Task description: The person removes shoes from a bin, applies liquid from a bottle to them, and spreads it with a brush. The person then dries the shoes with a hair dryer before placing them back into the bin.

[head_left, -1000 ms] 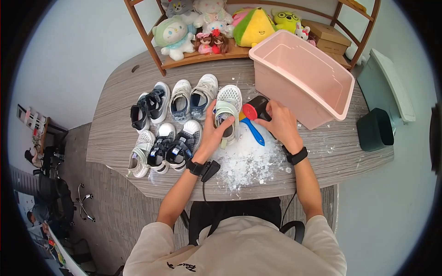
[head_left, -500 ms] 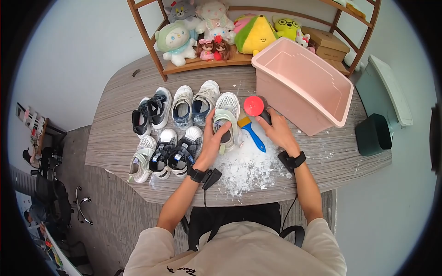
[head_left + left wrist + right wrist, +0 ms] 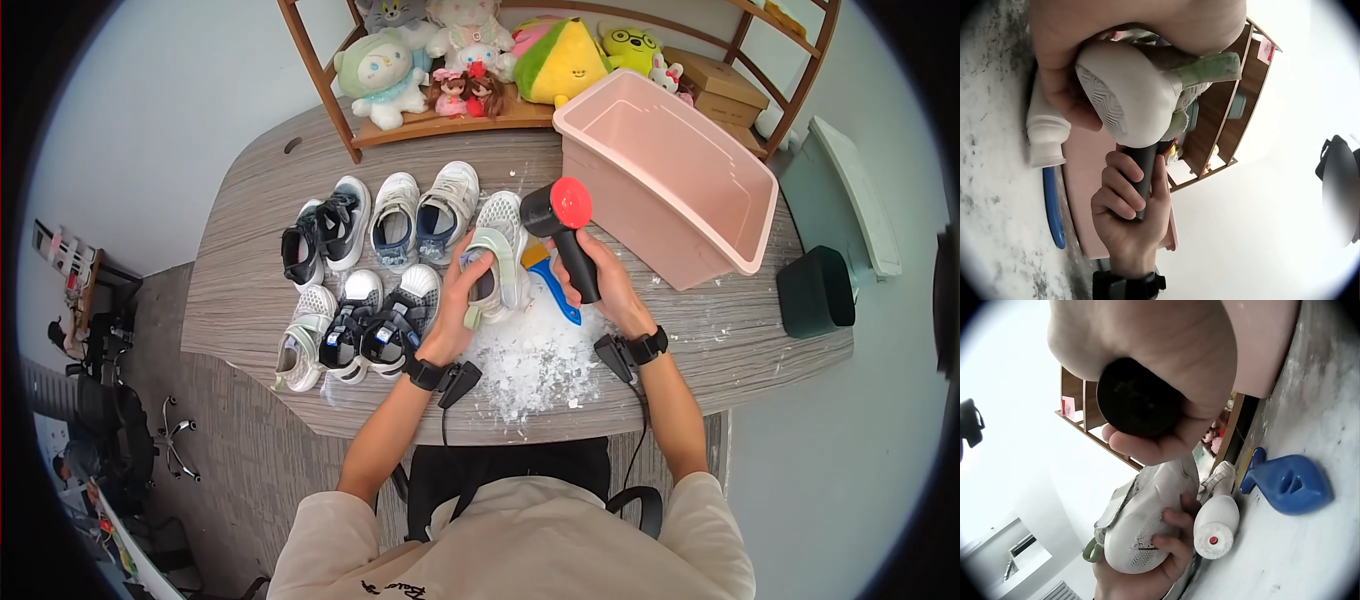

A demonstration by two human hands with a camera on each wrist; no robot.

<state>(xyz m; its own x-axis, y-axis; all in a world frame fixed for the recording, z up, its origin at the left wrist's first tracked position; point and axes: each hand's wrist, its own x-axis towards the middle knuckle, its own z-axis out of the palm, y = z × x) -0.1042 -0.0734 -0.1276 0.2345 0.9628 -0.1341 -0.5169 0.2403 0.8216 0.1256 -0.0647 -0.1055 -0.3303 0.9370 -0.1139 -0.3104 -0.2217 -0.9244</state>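
My left hand point(image 3: 458, 298) grips a white child's shoe point(image 3: 508, 262) with a pale green strap, its toe pointing away from me. The patterned sole point(image 3: 1102, 103) shows in the left wrist view. In my right hand point(image 3: 613, 288) is a black hair-dryer-shaped blower point(image 3: 577, 265) with a red round end, fingers curled round its handle. The blower's head is beside the shoe's toe. A brush point(image 3: 566, 298) with a blue handle lies on the table between the hands. Below the shoe in the right wrist view is a white rounded object point(image 3: 1216, 519) with a red dot.
White flakes point(image 3: 530, 370) spread over the table near me. Several small shoes point(image 3: 400, 310) stand in two rows at left. A pink bin point(image 3: 660, 200) is at back right, a dark green bin point(image 3: 817, 292) at far right. Plush toys point(image 3: 385, 80) fill the shelf behind.
The blower has turned so that its head points left toward the shoe, and my right fingers now wrap its handle. The shoe has tilted slightly in my left hand.
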